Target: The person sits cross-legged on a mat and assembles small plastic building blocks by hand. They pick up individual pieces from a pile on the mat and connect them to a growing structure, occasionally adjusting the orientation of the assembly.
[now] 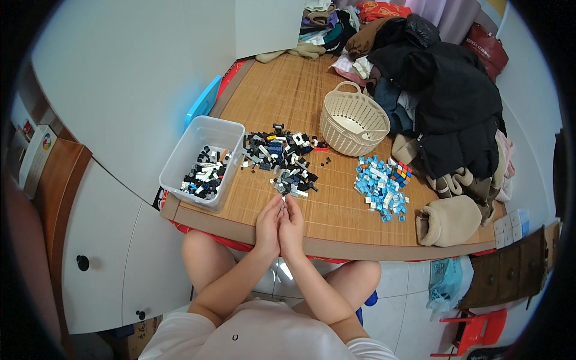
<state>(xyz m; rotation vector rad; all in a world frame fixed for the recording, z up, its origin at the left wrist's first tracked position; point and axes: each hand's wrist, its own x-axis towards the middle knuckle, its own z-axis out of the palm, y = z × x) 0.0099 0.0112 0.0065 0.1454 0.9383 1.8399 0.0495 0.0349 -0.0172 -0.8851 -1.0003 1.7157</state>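
My left hand and my right hand are close together at the front edge of the mat-covered surface. Their fingers close on a small grey and white toy brick piece, mostly hidden by the fingertips. Just beyond them spreads a pile of black, grey, white and dark blue toy bricks. To the left stands a clear plastic box with more loose bricks inside.
A beige slotted basket stands beyond the pile. Right of it lie blue and white small pieces and a colourful puzzle cube. Dark clothes heap at the right. A blue lid leans behind the box.
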